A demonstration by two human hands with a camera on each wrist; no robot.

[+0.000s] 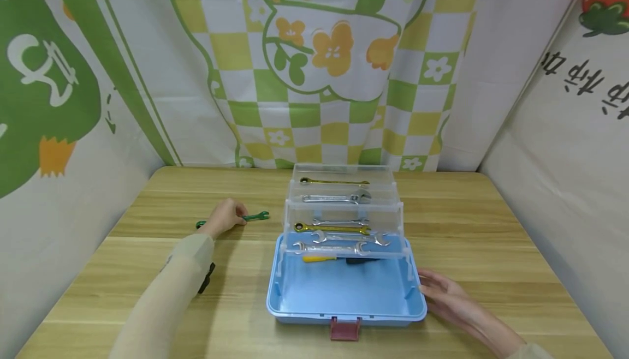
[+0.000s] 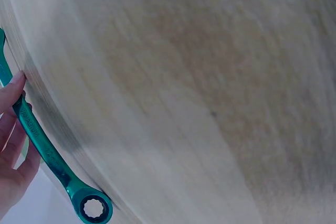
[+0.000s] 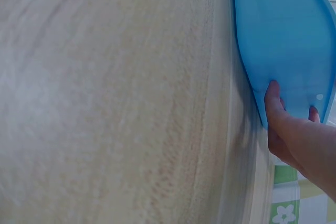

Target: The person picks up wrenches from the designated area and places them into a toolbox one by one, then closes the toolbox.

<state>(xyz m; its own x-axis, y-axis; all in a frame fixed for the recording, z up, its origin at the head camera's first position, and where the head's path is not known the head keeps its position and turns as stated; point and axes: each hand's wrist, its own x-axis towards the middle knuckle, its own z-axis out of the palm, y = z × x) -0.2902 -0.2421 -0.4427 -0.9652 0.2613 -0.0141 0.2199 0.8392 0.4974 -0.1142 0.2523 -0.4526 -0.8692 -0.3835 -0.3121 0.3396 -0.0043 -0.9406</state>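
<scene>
My left hand (image 1: 226, 217) pinches a green ratchet combination wrench (image 1: 256, 216) over the table, left of the toolbox. In the left wrist view, the wrench's ring end (image 2: 93, 207) points away from the fingers (image 2: 11, 92). An open light-blue toolbox (image 1: 344, 293) stands at the table's middle front, its red latch (image 1: 345, 328) facing me. Against the box's right wall rests my right hand (image 1: 448, 297), fingers fairly straight. Clear trays (image 1: 397, 214) rise at the back of the box, holding several silver wrenches (image 1: 334, 198) and gold ratchet wrenches (image 1: 339, 229).
Beneath the trays, a yellow handle (image 1: 318, 258) and a black handle (image 1: 361, 261) lie inside the box. A black item (image 1: 206, 279) shows beside the left forearm. Patterned cloth (image 1: 314, 102) hangs behind the wooden table (image 1: 472, 222), with printed sheets on both sides.
</scene>
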